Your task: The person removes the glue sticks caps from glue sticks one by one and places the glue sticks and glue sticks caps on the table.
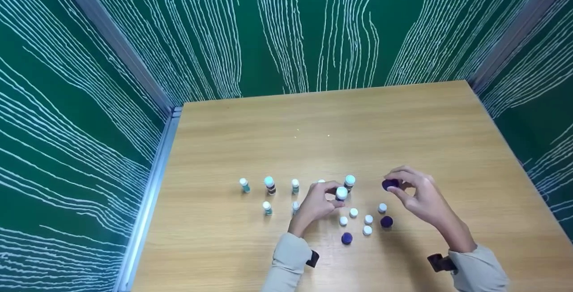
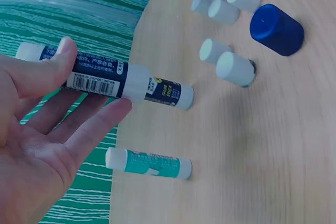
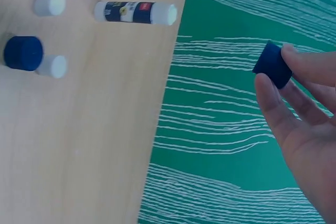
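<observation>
My left hand (image 1: 317, 203) grips a glue stick (image 2: 100, 72) with a dark blue label and white ends, holding it upright above the table. Between thumb and fingers, my right hand (image 1: 420, 195) pinches a dark blue cap (image 3: 273, 65), raised off the table to the right of the glue stick. Behind the left hand stands another dark-labelled glue stick (image 3: 131, 12). A teal glue stick (image 2: 152, 164) is upright near that hand in the left wrist view. Below and between the hands are several white caps (image 1: 353, 212) and two dark blue caps (image 1: 347, 238) (image 1: 386, 221).
Left of the left hand, several small glue sticks stand in loose rows, among them a dark-labelled one (image 1: 270, 186) and a teal one (image 1: 245, 186). The left arm partly hides some. Green panels with white lines (image 1: 277, 27) border the wooden table (image 1: 250, 135).
</observation>
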`<control>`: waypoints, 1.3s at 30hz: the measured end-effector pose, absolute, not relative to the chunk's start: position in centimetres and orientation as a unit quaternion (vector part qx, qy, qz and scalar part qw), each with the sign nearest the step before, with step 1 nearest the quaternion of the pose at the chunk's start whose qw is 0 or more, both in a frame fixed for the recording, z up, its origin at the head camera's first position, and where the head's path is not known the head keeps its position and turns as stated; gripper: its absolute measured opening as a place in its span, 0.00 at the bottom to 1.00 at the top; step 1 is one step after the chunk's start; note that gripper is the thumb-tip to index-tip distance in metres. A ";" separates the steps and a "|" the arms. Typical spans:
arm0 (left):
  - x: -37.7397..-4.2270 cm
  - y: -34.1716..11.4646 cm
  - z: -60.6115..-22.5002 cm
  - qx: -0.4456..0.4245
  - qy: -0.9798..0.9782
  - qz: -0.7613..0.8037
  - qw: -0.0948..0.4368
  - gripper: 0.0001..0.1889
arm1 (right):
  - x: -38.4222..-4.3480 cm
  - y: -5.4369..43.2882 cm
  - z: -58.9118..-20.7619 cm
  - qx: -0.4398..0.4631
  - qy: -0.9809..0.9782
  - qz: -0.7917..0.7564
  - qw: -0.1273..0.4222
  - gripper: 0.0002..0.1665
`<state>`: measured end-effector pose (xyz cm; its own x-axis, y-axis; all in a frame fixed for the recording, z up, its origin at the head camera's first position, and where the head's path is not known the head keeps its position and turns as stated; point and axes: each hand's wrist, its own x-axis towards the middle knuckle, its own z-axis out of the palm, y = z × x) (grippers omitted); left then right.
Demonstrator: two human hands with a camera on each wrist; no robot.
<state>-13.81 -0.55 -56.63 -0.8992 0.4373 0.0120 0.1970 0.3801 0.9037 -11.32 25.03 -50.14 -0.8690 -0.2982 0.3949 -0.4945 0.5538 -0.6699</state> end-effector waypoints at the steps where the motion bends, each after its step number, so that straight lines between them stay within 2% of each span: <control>1: -13.8 -0.6 -56.7 0.187 0.825 0.520 0.114 0.16 | -11.4 25.2 -50.4 0.219 -0.876 0.413 0.119 0.18; 16: -13.4 -1.8 -58.2 0.116 0.843 0.512 0.113 0.15 | -11.4 27.5 -54.3 0.128 -0.896 0.407 0.123 0.14; 25: -12.8 -1.6 -58.8 0.096 0.852 0.503 0.109 0.15 | -11.4 28.5 -57.4 0.090 -0.907 0.391 0.130 0.16; 29: -12.7 -1.4 -58.7 0.082 0.855 0.498 0.117 0.15 | -11.3 28.7 -58.4 0.062 -0.910 0.395 0.105 0.17; 35: -12.4 -1.4 -59.2 0.063 0.870 0.473 0.125 0.15 | -10.7 28.6 -59.6 0.027 -0.923 0.383 0.032 0.16; 39: -12.1 -1.3 -59.8 0.051 0.875 0.465 0.124 0.17 | -10.5 28.5 -60.5 0.015 -0.923 0.383 0.023 0.14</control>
